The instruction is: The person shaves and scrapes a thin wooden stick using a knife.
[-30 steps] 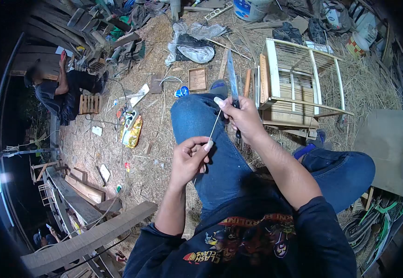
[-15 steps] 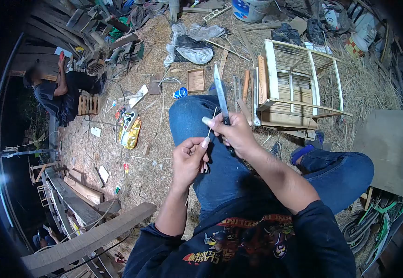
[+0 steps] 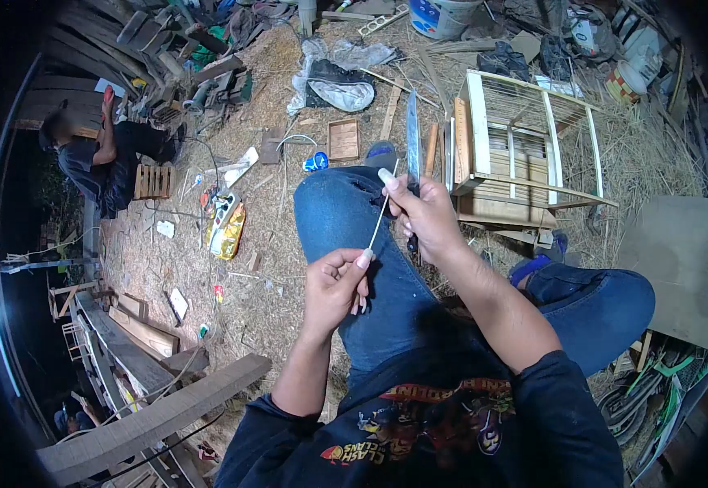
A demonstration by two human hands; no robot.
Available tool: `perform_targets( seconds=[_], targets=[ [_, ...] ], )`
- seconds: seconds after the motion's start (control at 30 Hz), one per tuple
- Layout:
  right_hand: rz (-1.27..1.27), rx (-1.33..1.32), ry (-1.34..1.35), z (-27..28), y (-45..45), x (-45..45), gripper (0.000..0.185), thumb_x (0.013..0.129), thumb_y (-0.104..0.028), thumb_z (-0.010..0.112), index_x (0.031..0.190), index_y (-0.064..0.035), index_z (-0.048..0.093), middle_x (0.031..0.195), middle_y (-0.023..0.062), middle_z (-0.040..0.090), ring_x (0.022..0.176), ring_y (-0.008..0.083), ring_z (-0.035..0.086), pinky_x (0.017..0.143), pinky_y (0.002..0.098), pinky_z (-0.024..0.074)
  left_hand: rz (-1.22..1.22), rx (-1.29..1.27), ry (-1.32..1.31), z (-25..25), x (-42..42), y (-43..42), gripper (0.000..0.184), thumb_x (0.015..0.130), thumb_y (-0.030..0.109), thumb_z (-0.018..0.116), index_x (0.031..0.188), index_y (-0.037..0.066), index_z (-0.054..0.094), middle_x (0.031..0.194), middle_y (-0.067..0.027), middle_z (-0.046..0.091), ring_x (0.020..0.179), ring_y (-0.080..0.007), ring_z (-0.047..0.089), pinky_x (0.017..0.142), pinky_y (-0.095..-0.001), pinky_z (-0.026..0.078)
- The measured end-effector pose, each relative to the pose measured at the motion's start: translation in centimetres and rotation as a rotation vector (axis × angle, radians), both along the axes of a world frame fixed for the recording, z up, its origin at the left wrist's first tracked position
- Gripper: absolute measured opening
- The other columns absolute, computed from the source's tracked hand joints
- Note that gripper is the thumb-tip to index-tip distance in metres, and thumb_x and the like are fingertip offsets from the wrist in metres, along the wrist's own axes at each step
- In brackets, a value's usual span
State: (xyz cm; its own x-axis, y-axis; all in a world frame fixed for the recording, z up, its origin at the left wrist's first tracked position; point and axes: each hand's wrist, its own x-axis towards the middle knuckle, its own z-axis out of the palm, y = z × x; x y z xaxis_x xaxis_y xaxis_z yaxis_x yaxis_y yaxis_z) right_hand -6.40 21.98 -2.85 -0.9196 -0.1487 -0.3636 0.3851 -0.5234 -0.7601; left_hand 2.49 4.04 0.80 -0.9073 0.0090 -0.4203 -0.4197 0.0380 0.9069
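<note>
My left hand (image 3: 336, 285) pinches the lower end of a thin stick (image 3: 380, 221) between thumb and forefinger, above my thigh. The stick slants up to my right hand (image 3: 425, 213), whose thumb lies by its upper end. My right hand is also closed around the black handle of a knife (image 3: 413, 138). The knife's long blade points up and away from me, just right of the stick. Part of the handle shows below the fingers.
A wooden frame with thin bars (image 3: 516, 150) lies on the straw-covered ground at the right. Ahead are a small wooden box (image 3: 344, 140) and a blue can (image 3: 315, 162). Another person (image 3: 98, 159) sits at the far left. A curved beam (image 3: 159, 407) crosses the lower left.
My right hand and the knife came down and left toward my left hand, then moved back up and right along the stick. My left hand has stayed nearly in place.
</note>
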Motion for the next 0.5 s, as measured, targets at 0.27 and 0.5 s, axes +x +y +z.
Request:
perform_targets(
  seconds=[0.27, 0.5],
  targets=[
    [0.060, 0.033, 0.043, -1.5, -0.7, 1.5, 0.023, 0.095, -0.028, 0.081, 0.094, -0.0090, 0.069, 0.069, -0.0033, 0.060, 0.047, 0.0015, 0.044, 0.041, 0.0198, 0.0310, 0.026, 0.009, -0.018, 0.2, -0.5, 0.6, 0.027, 0.106, 0.025, 0.067, 0.099, -0.001, 0.070, 0.054, -0.0015, 0.057, 0.036, -0.0080, 0.047, 0.037, -0.0228, 0.038],
    [-0.047, 0.100, 0.006, -0.1, 0.5, -0.5, 0.016, 0.102, -0.020, 0.072, 0.098, -0.0068, 0.065, 0.071, -0.0024, 0.058, 0.047, 0.0022, 0.042, 0.041, 0.0197, 0.0322, -0.031, -0.005, -0.008, -0.2, 0.5, -0.4, 0.027, 0.105, 0.024, 0.068, 0.095, -0.001, 0.070, 0.056, -0.0018, 0.059, 0.039, -0.0079, 0.050, 0.039, -0.0221, 0.037]
  ],
)
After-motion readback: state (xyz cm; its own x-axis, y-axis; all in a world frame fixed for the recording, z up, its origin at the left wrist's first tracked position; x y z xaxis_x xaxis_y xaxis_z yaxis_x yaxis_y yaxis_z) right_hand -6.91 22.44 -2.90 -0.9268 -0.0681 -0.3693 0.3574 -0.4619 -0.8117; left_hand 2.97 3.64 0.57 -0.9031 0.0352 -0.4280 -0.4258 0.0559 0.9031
